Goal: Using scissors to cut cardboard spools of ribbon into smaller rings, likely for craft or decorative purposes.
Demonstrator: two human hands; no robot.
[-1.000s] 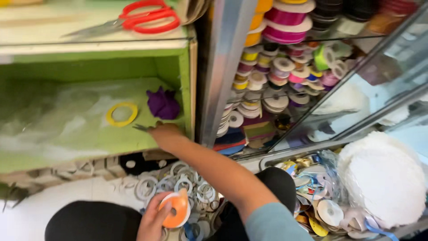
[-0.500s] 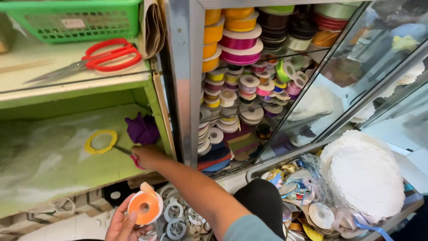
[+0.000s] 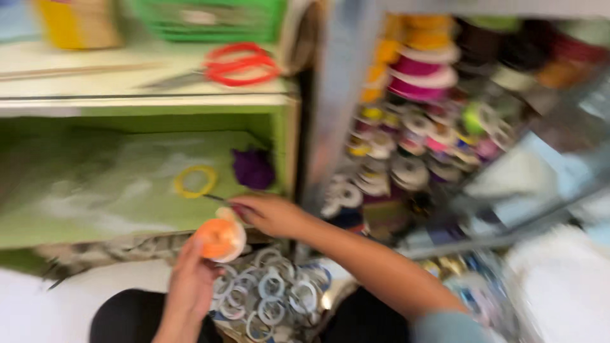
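Note:
My left hand (image 3: 190, 279) holds an orange ribbon spool (image 3: 219, 239) with a white rim, raised in front of the green shelf. My right hand (image 3: 270, 215) rests at the front edge of the lower green shelf (image 3: 95, 203) and grips a thin dark tool (image 3: 216, 198) that points left toward a yellow ring (image 3: 196, 181). A purple bundle (image 3: 253, 168) lies just behind that hand. The picture is blurred by motion.
Red-handled scissors (image 3: 235, 65) lie on the upper shelf below a green basket (image 3: 210, 19). A glass case at the right holds several coloured ribbon spools (image 3: 419, 121). Empty white spool rings (image 3: 273, 292) are piled below my hands. A white bundle (image 3: 565, 286) sits at lower right.
The view has swung so the shelf sits further right. My left hand has lifted the orange spool up close to my right hand, which stays at the shelf edge.

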